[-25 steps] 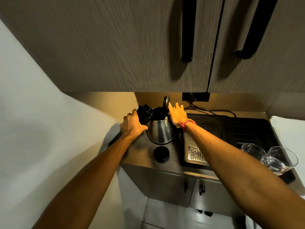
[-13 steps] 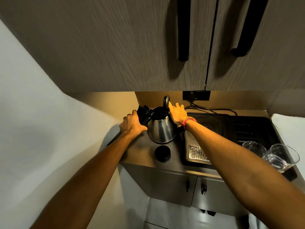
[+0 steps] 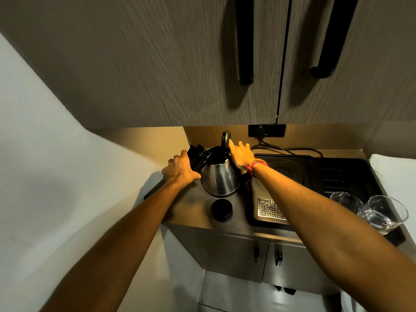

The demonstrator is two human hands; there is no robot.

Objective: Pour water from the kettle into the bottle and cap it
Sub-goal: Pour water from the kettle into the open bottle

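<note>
A shiny metal kettle [image 3: 219,176] stands on the wooden counter [image 3: 193,210] with its lid [image 3: 225,140] flipped up, so the top is open and dark inside. The left hand [image 3: 180,172] is wrapped around a black bottle [image 3: 198,157] touching the kettle's left side. The right hand [image 3: 240,154] rests with fingers spread flat against the raised lid, gripping nothing. A round black cap [image 3: 221,210] lies just near of the kettle. Two clear glasses [image 3: 369,209] sit far right; I cannot tell what is inside.

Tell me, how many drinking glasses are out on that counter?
2: one glass beside the right forearm, another glass just right of it, near the counter's edge. More may be out of view.
</note>
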